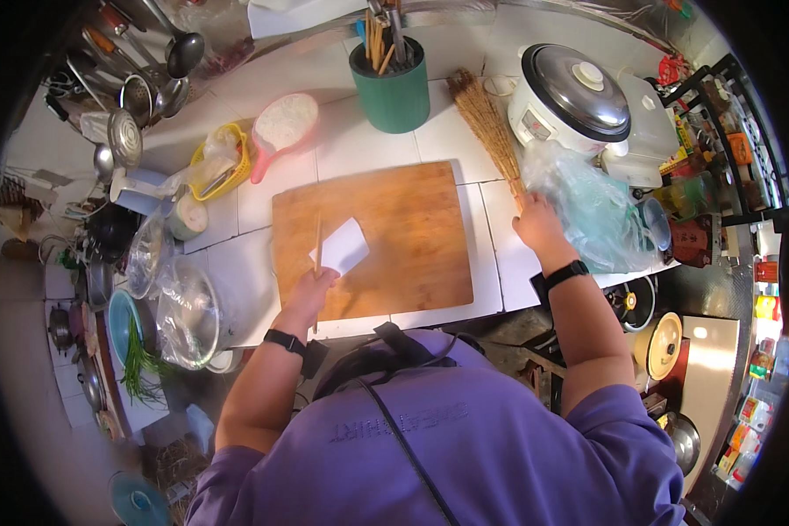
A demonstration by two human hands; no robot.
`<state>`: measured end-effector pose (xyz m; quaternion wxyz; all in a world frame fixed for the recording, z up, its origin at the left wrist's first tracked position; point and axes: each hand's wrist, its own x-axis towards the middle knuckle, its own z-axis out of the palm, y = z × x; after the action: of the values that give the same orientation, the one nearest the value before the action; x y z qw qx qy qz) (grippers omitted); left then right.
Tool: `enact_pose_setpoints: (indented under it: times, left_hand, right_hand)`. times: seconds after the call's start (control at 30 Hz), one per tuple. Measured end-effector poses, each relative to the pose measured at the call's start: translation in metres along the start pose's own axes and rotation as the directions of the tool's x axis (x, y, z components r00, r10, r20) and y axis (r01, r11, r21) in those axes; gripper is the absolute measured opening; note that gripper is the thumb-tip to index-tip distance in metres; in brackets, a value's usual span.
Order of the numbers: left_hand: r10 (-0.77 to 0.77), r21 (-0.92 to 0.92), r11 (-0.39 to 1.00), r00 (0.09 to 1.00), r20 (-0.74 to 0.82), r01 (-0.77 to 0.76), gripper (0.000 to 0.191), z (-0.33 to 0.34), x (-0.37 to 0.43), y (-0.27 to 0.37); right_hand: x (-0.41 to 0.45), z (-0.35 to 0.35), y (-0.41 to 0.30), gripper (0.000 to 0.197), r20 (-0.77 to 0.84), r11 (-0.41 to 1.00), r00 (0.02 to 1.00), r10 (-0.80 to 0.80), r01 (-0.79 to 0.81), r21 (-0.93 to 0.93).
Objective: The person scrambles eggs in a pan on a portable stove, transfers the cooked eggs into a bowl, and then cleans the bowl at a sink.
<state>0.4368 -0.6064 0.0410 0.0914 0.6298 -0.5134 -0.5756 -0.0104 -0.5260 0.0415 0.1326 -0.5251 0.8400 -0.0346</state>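
Observation:
A wooden cutting board (407,237) lies on the white tiled counter before me. Over its left part, my left hand (317,289) holds a thin wooden stick (317,240), probably a chopstick, and a white flat piece (347,244), perhaps a plastic scraper. To the right of the board, my right hand (538,220) grips the narrow end of a straw whisk broom (490,125), whose bristles point away from me. A clear plastic bag (582,204) lies just right of that hand.
Along the back stand a pink scoop of white powder (288,121), a green utensil holder (392,98) and a rice cooker (575,92). A yellow basket (240,174) sits at the left, near a plastic-covered bowl (191,319). Ladles (185,54) hang at the upper left.

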Motion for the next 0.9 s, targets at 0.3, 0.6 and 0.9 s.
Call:
enact_pose_setpoints:
  times: [0.3, 0.6, 0.9]
  left_hand:
    - [0.066, 0.198, 0.978, 0.998, 0.011, -0.067, 0.031, 0.011, 0.017, -0.013]
    - [0.039, 0.171, 0.983, 0.983, 0.180, -0.070, 0.034, 0.021, 0.036, -0.027]
    - [0.036, -0.112, 0.993, 0.996, -0.086, -0.045, 0.042, 0.013, 0.006, -0.016]
  right_hand:
    - [0.055, 0.028, 0.021, 0.046, 0.134, 0.954, 0.964, 0.228, -0.249, 0.169]
    - [-0.002, 0.025, 0.014, 0.043, 0.052, 0.753, 0.998, 0.020, -0.049, 0.656]
    - [-0.047, -0.004, 0.037, 0.060, 0.071, 0.834, 0.978, -0.195, 0.127, 0.536]
